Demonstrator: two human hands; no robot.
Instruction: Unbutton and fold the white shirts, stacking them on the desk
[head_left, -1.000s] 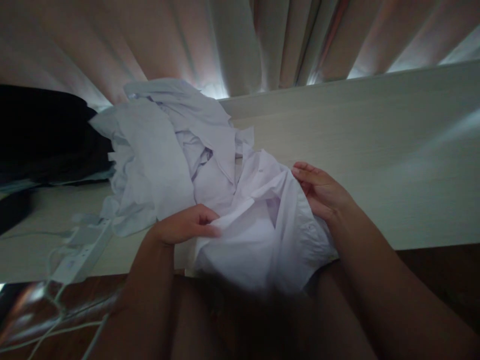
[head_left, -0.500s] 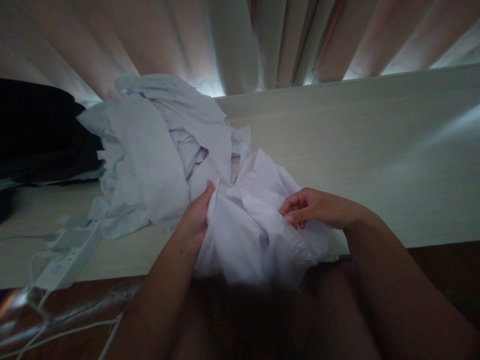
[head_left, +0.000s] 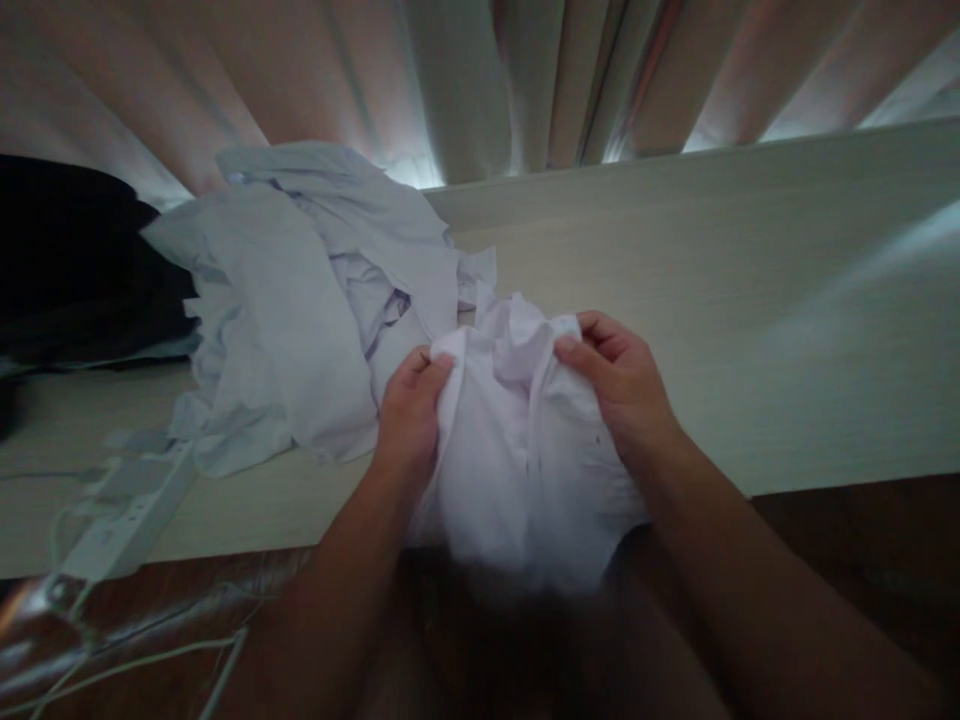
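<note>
A white garment [head_left: 495, 450] hangs between my hands over the near edge of the pale ledge, its lower part blurred. My left hand [head_left: 416, 405] pinches its upper left edge, thumb on top. At the upper right edge, my right hand [head_left: 619, 375] is closed on the cloth between thumb and fingers. Folds run down the fabric between the two grips. Behind and to the left lies a crumpled pile of white clothes [head_left: 277, 300], close to my left hand.
Dark clothing [head_left: 82, 260] sits at the far left of the ledge [head_left: 712, 280]. A white power strip [head_left: 131, 515] with cables lies at the left front edge. Long curtains [head_left: 465, 90] hang along the back. Brown floor [head_left: 862, 560] shows below.
My right hand has moved up and now grips the garment's upper edge. My left hand has shifted slightly, its thumb now over the cloth. The garment is spread between both hands.
</note>
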